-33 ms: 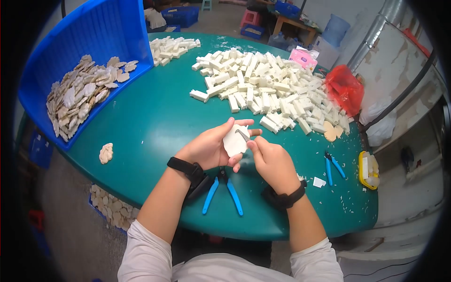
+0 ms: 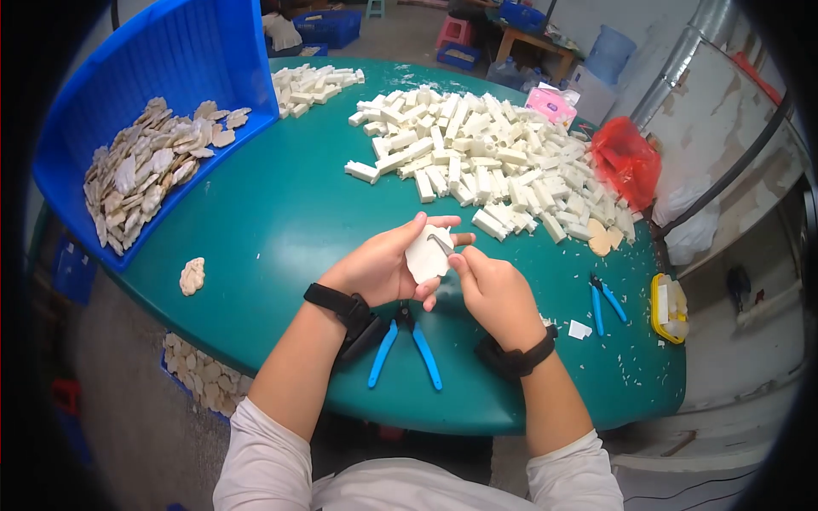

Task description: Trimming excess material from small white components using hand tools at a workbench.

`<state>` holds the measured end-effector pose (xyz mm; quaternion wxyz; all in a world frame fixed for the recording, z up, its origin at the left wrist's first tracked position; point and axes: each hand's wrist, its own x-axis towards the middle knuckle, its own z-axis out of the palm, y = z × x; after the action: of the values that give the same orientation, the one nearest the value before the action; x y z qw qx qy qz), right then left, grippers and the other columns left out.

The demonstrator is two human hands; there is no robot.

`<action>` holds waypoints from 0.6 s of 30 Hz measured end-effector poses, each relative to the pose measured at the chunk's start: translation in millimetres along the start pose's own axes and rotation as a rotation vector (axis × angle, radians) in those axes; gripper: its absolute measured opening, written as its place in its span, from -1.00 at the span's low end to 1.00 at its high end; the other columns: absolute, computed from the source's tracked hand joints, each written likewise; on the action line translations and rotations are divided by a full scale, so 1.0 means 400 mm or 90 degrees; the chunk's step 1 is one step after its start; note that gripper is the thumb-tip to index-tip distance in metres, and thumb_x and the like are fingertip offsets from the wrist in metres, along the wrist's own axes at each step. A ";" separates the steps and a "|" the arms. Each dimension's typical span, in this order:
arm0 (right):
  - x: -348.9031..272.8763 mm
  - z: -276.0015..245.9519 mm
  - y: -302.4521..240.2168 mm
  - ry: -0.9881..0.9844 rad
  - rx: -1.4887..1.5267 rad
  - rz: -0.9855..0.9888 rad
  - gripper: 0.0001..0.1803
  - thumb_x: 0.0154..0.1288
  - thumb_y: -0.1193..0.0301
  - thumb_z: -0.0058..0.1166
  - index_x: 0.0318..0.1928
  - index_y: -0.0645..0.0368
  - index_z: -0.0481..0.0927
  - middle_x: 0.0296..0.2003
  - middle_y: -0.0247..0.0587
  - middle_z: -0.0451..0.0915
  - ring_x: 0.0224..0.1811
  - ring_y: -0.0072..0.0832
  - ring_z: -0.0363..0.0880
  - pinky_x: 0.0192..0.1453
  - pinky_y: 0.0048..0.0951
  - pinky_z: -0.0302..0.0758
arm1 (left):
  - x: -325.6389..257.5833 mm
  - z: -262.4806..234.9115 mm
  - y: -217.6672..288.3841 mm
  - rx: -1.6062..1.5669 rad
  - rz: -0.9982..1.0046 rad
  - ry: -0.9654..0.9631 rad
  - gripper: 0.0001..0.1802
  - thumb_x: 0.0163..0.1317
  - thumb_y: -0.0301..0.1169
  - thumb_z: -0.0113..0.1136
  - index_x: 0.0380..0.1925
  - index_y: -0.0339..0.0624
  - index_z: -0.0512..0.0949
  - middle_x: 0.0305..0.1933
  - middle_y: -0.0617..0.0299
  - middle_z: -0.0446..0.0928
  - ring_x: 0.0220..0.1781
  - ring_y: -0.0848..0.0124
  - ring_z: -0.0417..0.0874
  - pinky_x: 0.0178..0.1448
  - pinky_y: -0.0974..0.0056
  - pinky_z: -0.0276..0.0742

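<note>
At the centre, the left hand point(image 2: 390, 262) has a pale flat piece point(image 2: 421, 262) in its grip; the right hand point(image 2: 496, 288) holds a hooked metal tool point(image 2: 445, 246) over it. Blue-handled pliers point(image 2: 383, 356) lie spread at lower centre on the green surface point(image 2: 264, 204). A blue bin point(image 2: 153, 60) fills the upper left, pale blocks point(image 2: 481, 162) the upper centre.

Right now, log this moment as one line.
left hand: holds white piece | right hand: holds tool, tip at piece | near pliers: on table

Blue bin point(image 2: 162, 60) cropped above, tool point(image 2: 441, 244) partly hidden by right hand point(image 2: 496, 289)
</note>
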<state>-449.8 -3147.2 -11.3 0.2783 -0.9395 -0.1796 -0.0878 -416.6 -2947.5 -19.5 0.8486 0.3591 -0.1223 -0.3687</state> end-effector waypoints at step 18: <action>0.013 -0.005 0.009 -0.108 0.012 0.018 -0.71 0.48 0.24 -0.02 -0.33 0.18 0.53 -0.55 0.04 0.59 -0.47 0.03 0.59 -0.41 -0.05 0.48 | 0.018 0.011 -0.021 0.056 0.056 0.120 -0.38 0.58 0.04 -0.36 0.39 -0.18 0.17 0.30 0.07 0.42 -0.43 0.39 0.56 -0.40 0.24 0.61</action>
<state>-443.7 -3149.7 -10.3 0.2721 -0.9433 -0.1903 -0.0021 -418.3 -2958.9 -22.5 0.8550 0.4234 -0.0738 -0.2903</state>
